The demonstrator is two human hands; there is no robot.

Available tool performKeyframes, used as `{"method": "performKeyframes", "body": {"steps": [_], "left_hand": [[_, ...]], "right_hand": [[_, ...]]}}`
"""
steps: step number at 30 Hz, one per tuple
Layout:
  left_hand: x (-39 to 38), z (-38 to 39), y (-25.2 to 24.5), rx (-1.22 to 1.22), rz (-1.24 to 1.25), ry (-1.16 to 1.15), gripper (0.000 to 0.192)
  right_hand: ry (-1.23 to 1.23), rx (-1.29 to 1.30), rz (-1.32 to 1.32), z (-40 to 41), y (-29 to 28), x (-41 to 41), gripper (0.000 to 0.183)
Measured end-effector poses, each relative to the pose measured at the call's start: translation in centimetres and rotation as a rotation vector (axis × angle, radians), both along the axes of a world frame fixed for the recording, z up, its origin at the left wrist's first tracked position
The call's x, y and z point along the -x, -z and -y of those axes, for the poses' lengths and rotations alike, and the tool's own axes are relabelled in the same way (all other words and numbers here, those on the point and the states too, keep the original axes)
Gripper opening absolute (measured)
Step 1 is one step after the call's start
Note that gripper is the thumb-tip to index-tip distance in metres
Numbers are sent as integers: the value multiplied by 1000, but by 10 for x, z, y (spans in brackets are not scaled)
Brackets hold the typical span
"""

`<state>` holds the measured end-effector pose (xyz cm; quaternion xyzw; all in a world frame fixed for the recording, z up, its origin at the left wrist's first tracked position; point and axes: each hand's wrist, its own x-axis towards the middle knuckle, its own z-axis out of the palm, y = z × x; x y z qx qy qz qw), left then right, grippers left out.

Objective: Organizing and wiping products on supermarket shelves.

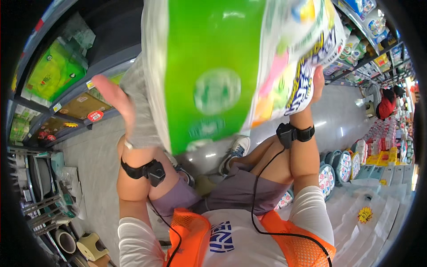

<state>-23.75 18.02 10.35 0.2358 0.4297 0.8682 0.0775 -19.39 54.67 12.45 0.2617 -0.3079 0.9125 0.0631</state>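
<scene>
A large green and white plastic package (213,60) is raised in front of me, blurred by motion and cut off by the top edge. It bears printed writing and coloured pictures; its contents cannot be told. My left hand (116,103) presses its left side, thumb sticking out. Grey fabric (143,123) lies over the palm, between hand and package; whether it is a glove or a loose cloth is unclear. On the right side, my right hand (317,85) grips the package, its fingers mostly hidden behind it. Black straps with small devices circle both wrists.
Left, dark shelving (110,61) holds green packs (56,71) and brown cartons (80,108). Bottles (373,25) fill shelves at the upper right. Round tubs (342,165) and plastic-covered goods (363,213) stand at my right. A beige stool (91,247) is lower left. Another person (387,103) is farther off.
</scene>
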Motion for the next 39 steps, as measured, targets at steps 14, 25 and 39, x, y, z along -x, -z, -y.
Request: {"method": "performKeyframes", "body": {"steps": [14, 25, 39], "left_hand": [[-46, 4, -47, 273, -319, 60, 62], [-87, -108, -44, 970, -1484, -1006, 47], [-34, -47, -29, 773, -486, 219, 53]], "right_hand": [[705, -1255, -144, -67, -48, -58, 96], [499, -1157, -6, -16, -86, -61, 111], [622, -1626, -464, -28, -126, -93, 88]]}}
